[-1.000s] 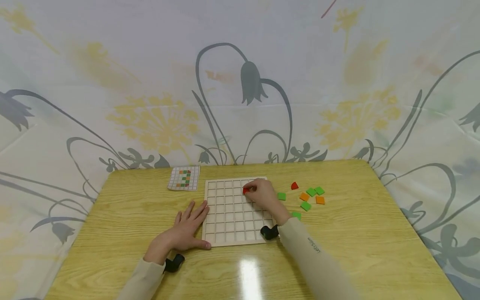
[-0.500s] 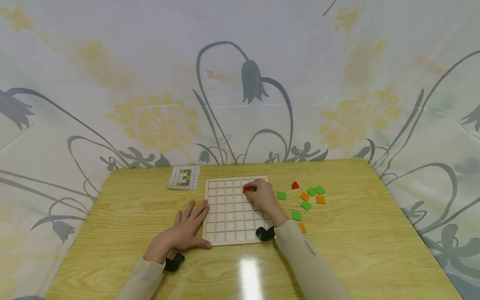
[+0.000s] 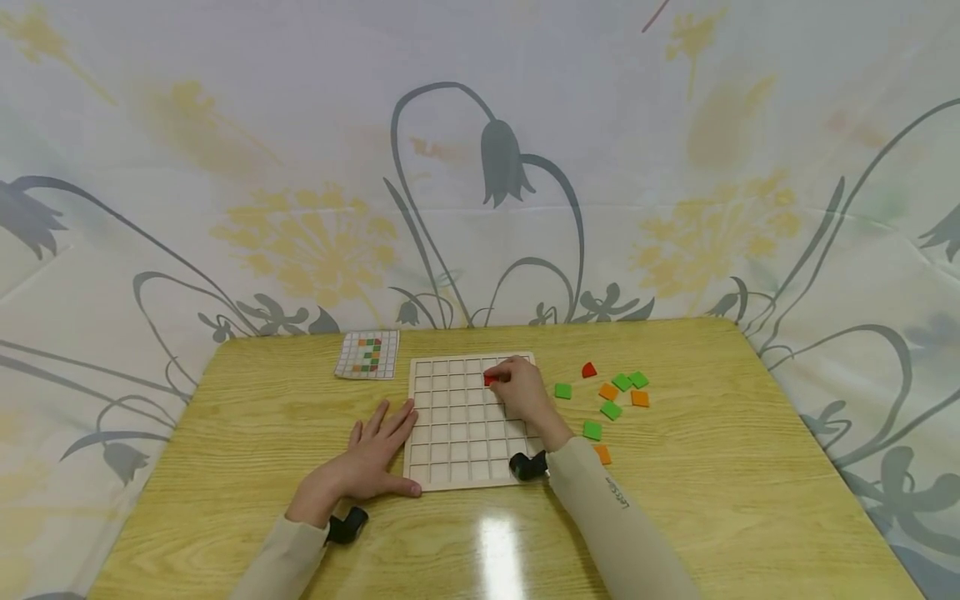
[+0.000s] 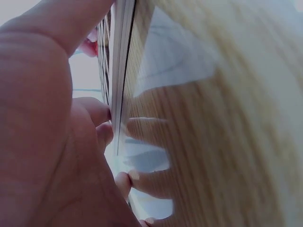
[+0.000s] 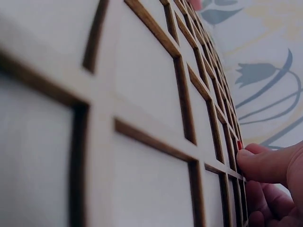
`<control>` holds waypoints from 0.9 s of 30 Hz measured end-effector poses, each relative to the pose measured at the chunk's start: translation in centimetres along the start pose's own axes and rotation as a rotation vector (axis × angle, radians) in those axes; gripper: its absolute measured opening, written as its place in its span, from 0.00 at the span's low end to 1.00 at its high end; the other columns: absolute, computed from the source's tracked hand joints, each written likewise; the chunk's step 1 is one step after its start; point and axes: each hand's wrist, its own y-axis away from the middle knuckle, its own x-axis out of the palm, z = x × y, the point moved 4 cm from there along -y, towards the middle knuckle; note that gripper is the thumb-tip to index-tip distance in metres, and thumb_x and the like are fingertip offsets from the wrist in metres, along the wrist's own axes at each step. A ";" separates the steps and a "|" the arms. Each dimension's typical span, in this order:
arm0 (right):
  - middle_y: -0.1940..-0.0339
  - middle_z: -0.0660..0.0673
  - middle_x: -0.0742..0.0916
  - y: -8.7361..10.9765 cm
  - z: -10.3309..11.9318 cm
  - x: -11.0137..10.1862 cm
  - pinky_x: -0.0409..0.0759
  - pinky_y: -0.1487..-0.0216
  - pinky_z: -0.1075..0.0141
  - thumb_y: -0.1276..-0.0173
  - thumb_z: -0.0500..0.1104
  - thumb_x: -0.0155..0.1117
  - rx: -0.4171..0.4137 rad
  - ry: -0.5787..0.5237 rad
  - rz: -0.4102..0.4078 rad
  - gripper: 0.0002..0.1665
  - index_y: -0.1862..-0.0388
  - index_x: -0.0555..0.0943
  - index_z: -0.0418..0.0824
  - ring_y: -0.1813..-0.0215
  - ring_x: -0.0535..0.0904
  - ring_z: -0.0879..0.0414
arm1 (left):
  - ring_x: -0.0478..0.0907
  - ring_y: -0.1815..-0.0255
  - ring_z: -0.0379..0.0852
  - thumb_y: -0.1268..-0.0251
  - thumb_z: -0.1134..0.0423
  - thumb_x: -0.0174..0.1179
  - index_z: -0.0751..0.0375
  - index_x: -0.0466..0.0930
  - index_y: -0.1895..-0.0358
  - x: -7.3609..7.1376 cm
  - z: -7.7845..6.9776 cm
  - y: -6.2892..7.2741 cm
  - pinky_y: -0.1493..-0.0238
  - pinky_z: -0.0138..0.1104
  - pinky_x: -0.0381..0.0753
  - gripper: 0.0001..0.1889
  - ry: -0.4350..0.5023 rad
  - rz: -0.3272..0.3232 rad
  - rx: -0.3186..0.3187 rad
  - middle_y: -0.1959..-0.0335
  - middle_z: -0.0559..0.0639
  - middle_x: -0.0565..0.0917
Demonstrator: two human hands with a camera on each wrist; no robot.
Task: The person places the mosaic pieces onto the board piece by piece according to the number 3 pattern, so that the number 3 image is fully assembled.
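A pale wooden grid board (image 3: 459, 452) with raised dividers lies flat on the table. My right hand (image 3: 527, 396) reaches over its upper right part, thumb and fingertips pinching a small red tile (image 3: 490, 381) at a cell. Only a sliver of that red tile (image 5: 239, 145) shows in the right wrist view, so its full shape is hidden. My left hand (image 3: 367, 462) has its fingers spread, fingertips and thumb touching the board's left edge. In the left wrist view this hand (image 4: 52, 123) appears close up beside the board's rim.
A pattern card (image 3: 367, 355) with coloured squares lies behind the board, to the left. Right of the board are a red quarter-round tile (image 3: 588, 369), several green tiles (image 3: 611, 410) and several orange tiles (image 3: 640, 398). A floral cloth (image 3: 480, 208) stands behind the table.
My right wrist and forearm have shifted slightly left, uncovering an orange tile near the sleeve. The fingers stay at the same cell with the red tile. My left hand has not moved.
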 end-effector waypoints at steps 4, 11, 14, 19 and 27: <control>0.56 0.41 0.83 -0.1 -0.1 0.1 0.79 0.55 0.54 0.34 0.32 0.68 0.000 0.002 0.003 0.11 0.53 0.89 0.35 0.56 0.80 0.45 | 0.25 0.21 0.66 0.43 0.37 0.67 0.63 0.43 0.19 0.0 0.0 0.0 0.33 0.71 0.31 0.58 0.007 0.004 -0.004 0.18 0.56 0.39; 0.54 0.40 0.85 0.0 0.0 -0.1 0.79 0.53 0.52 0.35 0.31 0.68 -0.003 0.000 -0.009 0.12 0.53 0.89 0.37 0.55 0.80 0.44 | 0.25 0.21 0.66 0.42 0.37 0.67 0.63 0.43 0.19 0.0 0.1 0.0 0.33 0.71 0.31 0.58 0.010 0.002 0.001 0.18 0.56 0.39; 0.54 0.41 0.85 0.1 -0.1 -0.2 0.79 0.54 0.54 0.37 0.30 0.68 0.024 -0.043 -0.025 0.13 0.54 0.89 0.38 0.56 0.80 0.47 | 0.26 0.21 0.66 0.42 0.37 0.67 0.63 0.43 0.19 0.1 0.1 0.0 0.33 0.71 0.31 0.58 0.009 0.000 0.002 0.18 0.56 0.39; 0.56 0.43 0.85 0.2 -0.4 -0.5 0.80 0.55 0.56 0.35 0.29 0.65 0.066 -0.146 -0.039 0.15 0.52 0.88 0.38 0.57 0.81 0.49 | 0.26 0.21 0.66 0.43 0.37 0.67 0.63 0.44 0.19 0.1 0.0 0.0 0.33 0.71 0.32 0.58 0.006 -0.006 0.005 0.18 0.56 0.39; 0.56 0.43 0.88 0.4 -0.5 -1.1 0.82 0.53 0.56 0.33 0.30 0.65 0.091 -0.241 -0.045 0.15 0.48 0.87 0.36 0.53 0.83 0.48 | 0.25 0.21 0.66 0.42 0.37 0.67 0.63 0.43 0.19 0.1 0.0 0.1 0.33 0.71 0.32 0.58 0.010 -0.005 0.009 0.18 0.56 0.39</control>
